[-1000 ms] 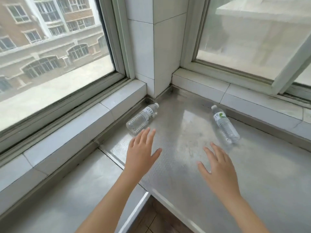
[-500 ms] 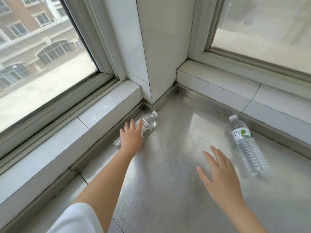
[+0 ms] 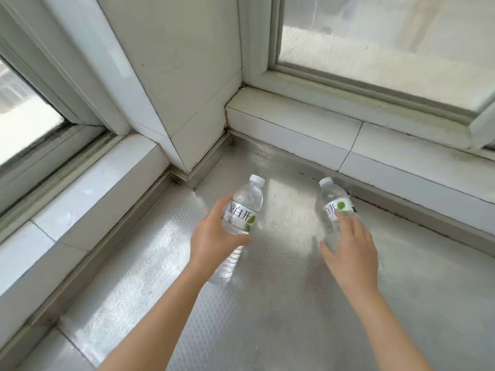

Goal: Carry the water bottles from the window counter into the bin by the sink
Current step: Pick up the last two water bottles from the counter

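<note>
Two clear water bottles with white caps and white-green labels are over the steel window counter (image 3: 267,317). My left hand (image 3: 214,242) is shut around the middle of the left bottle (image 3: 245,207), which is raised off the counter with its cap pointing away from me. My right hand (image 3: 348,253) lies over the lower half of the right bottle (image 3: 333,199), fingers spread on it; whether the fingers close around it cannot be told. The right bottle's lower part is hidden by that hand. The bin and the sink are out of view.
White tiled ledges (image 3: 294,135) run along both windows and meet at a tiled corner pillar (image 3: 182,89). A raised steel lip (image 3: 203,162) borders the counter at the ledges.
My left hand has closed on the left bottle and lifted it off the counter. My right hand moved forward and now rests on the right bottle. The view came closer to the corner.
</note>
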Action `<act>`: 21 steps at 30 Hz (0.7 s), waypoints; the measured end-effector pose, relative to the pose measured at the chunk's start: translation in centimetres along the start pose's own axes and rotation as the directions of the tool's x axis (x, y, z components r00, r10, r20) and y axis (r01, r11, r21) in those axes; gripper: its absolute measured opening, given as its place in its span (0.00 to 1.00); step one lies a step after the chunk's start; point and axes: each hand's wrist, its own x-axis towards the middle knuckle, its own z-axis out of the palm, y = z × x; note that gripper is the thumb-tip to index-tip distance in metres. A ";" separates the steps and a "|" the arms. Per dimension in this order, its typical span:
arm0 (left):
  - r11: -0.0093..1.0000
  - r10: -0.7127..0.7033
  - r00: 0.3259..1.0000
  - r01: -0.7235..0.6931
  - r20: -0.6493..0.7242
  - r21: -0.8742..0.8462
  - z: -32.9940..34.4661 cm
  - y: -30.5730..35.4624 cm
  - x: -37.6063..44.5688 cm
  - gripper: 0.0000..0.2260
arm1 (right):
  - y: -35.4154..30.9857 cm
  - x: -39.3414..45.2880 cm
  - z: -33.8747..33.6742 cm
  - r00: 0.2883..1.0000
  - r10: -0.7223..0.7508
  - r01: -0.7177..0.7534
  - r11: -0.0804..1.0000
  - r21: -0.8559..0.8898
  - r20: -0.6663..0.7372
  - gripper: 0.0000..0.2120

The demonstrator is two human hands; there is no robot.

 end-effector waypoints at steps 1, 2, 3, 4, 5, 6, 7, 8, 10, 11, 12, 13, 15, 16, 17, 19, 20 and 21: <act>0.997 -0.001 1.000 0.003 0.026 -0.079 1.0 1.0 -0.4 0.38 | 0.4 0.6 -0.2 0.999 0.039 -0.039 0.999 -0.016 0.009 0.32; 0.989 -0.003 0.999 0.010 0.048 -0.146 1.9 1.9 -0.9 0.38 | 0.7 1.2 -0.2 0.996 0.080 -0.079 0.996 -0.039 0.027 0.33; 0.979 -0.006 0.998 0.018 0.064 -0.203 2.7 2.6 -1.3 0.37 | 1.1 1.6 -0.2 0.991 0.123 -0.119 0.991 -0.062 0.051 0.34; 0.968 -0.008 0.997 0.027 0.077 -0.250 3.3 3.1 -1.8 0.37 | 1.3 2.0 -0.3 0.984 0.164 -0.159 0.984 -0.077 0.074 0.36; 0.956 -0.010 0.996 0.035 0.085 -0.293 3.8 3.4 -2.3 0.37 | 1.6 2.4 -0.2 0.975 0.203 -0.196 0.977 -0.083 0.094 0.36; 0.944 -0.011 0.996 0.040 0.088 -0.328 4.0 3.6 -2.8 0.38 | 1.8 2.7 -0.3 0.965 0.235 -0.227 0.971 -0.082 0.114 0.35; 0.933 -0.014 0.996 0.045 0.087 -0.357 4.0 3.6 -3.4 0.38 | 1.9 3.0 -0.4 0.955 0.264 -0.256 0.964 -0.076 0.134 0.34; 0.924 -0.019 0.996 0.049 0.082 -0.379 3.8 3.5 -3.9 0.39 | 1.9 3.2 -0.7 0.947 0.288 -0.281 0.958 -0.067 0.146 0.32; 0.913 -0.038 0.997 0.060 0.062 -0.403 2.8 3.0 -5.1 0.39 | 1.9 3.5 -1.3 0.939 0.310 -0.310 0.950 -0.022 0.147 0.29; 0.911 -0.053 0.997 0.069 0.051 -0.407 2.2 2.6 -5.7 0.39 | 1.9 3.6 -1.6 0.937 0.315 -0.320 0.947 0.012 0.151 0.29; 0.910 -0.066 0.997 0.077 0.041 -0.407 1.5 2.2 -6.3 0.39 | 1.8 3.4 -1.9 0.933 0.321 -0.332 0.942 0.044 0.162 0.29; 0.909 -0.079 0.996 0.085 0.031 -0.408 0.7 1.7 -7.0 0.39 | 1.6 3.2 -2.2 0.928 0.328 -0.345 0.936 0.075 0.176 0.30; 0.903 -0.100 0.995 0.091 0.000 -0.420 -0.9 1.0 -8.3 0.39 | 1.0 2.3 -2.5 0.913 0.344 -0.380 0.913 0.150 0.220 0.31; 0.899 -0.111 0.994 0.094 -0.015 -0.429 -1.6 0.6 -9.1 0.39 | 0.7 1.6 -2.5 0.904 0.347 -0.399 0.896 0.196 0.251 0.31; 0.893 -0.125 0.992 0.100 -0.029 -0.439 -2.3 0.2 -9.9 0.39 | 0.4 0.9 -2.5 0.895 0.342 -0.415 0.873 0.258 0.285 0.32; 0.878 -0.159 0.985 0.111 -0.064 -0.466 -3.7 -0.6 -11.7 0.39 | -0.4 -0.6 -2.1 0.881 0.313 -0.447 0.798 0.405 0.356 0.36; 0.870 -0.175 0.981 0.114 -0.084 -0.479 -4.3 -1.1 -12.6 0.39 | -1.1 -1.5 -2.1 0.872 0.298 -0.464 0.756 0.463 0.389 0.38; 0.862 -0.191 0.976 0.115 -0.106 -0.494 -5.0 -1.6 -13.6 0.39 | -1.9 -2.4 -2.1 0.866 0.277 -0.474 0.719 0.509 0.416 0.39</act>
